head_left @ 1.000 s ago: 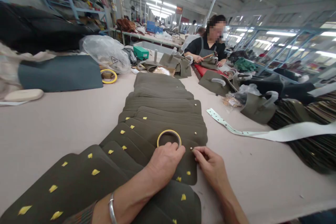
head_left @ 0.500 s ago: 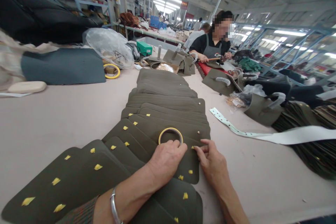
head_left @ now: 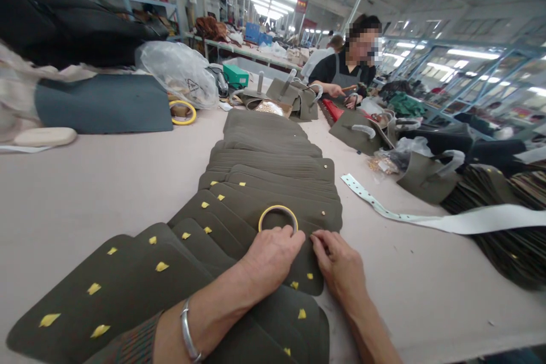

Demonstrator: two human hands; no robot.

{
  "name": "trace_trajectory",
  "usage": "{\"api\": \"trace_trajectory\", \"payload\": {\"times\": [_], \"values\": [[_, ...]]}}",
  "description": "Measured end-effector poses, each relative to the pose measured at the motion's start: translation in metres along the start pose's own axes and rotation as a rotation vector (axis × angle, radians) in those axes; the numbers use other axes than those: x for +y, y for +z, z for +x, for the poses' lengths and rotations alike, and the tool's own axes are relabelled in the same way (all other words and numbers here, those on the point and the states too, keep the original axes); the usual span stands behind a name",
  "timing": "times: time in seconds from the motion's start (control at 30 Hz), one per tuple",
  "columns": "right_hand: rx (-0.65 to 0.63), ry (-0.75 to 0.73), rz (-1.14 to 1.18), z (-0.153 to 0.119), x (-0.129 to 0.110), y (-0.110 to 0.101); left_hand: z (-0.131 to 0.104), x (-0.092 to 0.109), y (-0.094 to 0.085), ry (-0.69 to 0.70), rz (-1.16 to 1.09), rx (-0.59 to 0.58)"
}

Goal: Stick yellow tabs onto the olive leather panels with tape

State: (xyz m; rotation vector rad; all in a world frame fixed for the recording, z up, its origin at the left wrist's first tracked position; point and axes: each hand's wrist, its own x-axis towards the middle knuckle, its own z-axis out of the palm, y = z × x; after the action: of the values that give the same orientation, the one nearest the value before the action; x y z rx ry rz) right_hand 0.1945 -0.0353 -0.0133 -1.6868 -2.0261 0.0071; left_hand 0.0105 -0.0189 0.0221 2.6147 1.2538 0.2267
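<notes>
Olive-green flat panels (head_left: pixel 273 179) lie overlapped in a long row on the pale table, several bearing small yellow tape pieces (head_left: pixel 162 267). My left hand (head_left: pixel 275 253), with a silver bangle at the wrist, is closed round the near side of a yellow tape roll (head_left: pixel 278 208), which stands above the panels. Just right of it, my right hand (head_left: pixel 336 259) rests at a panel's right edge, thumb and forefinger pinched together. Whatever those fingertips hold, if anything, is too small to make out. Small metal studs (head_left: pixel 323 213) show on nearby panels.
Another yellow roll (head_left: pixel 183 121) lies by a blue-grey sheet (head_left: pixel 104 105) and a plastic bag (head_left: pixel 179 74). On the right are a pale punched strip (head_left: pixel 384 211), bag parts (head_left: pixel 429 179) and stacked dark panels (head_left: pixel 490 227). Across the table a person (head_left: pixel 347 71) handles a tool.
The fingers of my right hand have drawn together and shifted slightly left, now covering the yellow piece they were touching. My left hand keeps its hold on the roll. The other person's hands have moved.
</notes>
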Motion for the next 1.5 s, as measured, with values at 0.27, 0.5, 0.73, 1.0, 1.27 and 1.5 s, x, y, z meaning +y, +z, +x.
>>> {"api": "trace_trajectory", "payload": {"times": [0.27,0.5,0.73,1.0,1.27,1.5], "values": [[-0.270,0.117,0.195,-0.007,-0.010,-0.017,-0.005,-0.004,-0.006,0.039,-0.091,0.181],[-0.295,0.305,0.288,-0.016,-0.012,-0.017,-0.007,-0.007,0.001,0.211,-0.269,0.314],[0.054,0.195,0.617,-0.018,-0.013,-0.024,-0.008,-0.005,-0.001,0.224,-0.283,0.330],[0.059,-0.191,0.507,-0.009,-0.023,-0.034,-0.008,-0.001,0.000,0.239,-0.211,0.240],[0.174,-0.213,0.338,-0.014,-0.027,-0.023,-0.008,-0.002,-0.002,0.211,-0.281,0.183],[0.139,0.217,0.633,-0.016,-0.040,-0.027,-0.005,0.001,0.003,0.262,-0.199,0.367]]}}
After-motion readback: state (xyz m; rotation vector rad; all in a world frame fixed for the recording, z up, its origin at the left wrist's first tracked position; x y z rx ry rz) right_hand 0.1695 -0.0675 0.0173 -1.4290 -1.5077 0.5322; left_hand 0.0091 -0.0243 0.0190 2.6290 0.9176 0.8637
